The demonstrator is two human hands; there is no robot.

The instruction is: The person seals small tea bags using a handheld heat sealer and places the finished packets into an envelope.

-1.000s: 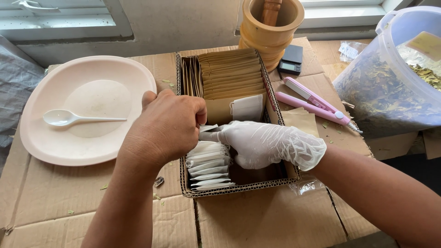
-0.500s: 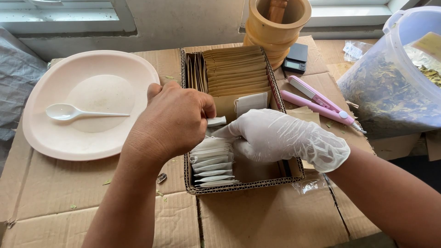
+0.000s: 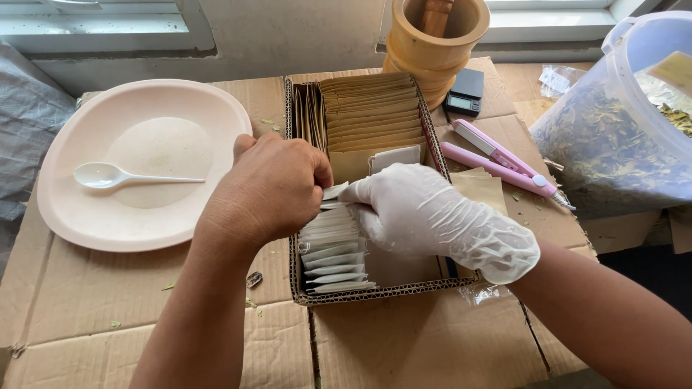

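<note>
Both of your hands barely shifted over the last second: they stayed bunched over the row of small white sachets (image 3: 333, 248) in the cardboard tray (image 3: 375, 292), and only your view drifted a little, so the plate (image 3: 65, 209) and spoon (image 3: 108, 174) sat slightly lower and to the right than before. Your left hand (image 3: 270, 189), bare, was curled almost closed, its fingertips pinched on the top edge of 1 sachet at the back of the row; how firmly it held I could not tell, because the knuckles hid the tips. Your right hand (image 3: 425, 212), in a thin white glove, was loosely cupped, its fingers pressed against the same end of the row and against the left fingertips. The sachets stood on edge in the tray's near left part, in front of the stacked brown envelopes (image 3: 371, 115). As I judged it, the risk was that the packed row would fan out or tip forward if you lifted 1 sachet without bracing its neighbours, or that 2 would come up together since they lay tight against each other. A thin sachet pinched that hard could also have creased or torn, and the glove, loose at the wrist, might have snagged on the tray's rough rim.
</note>
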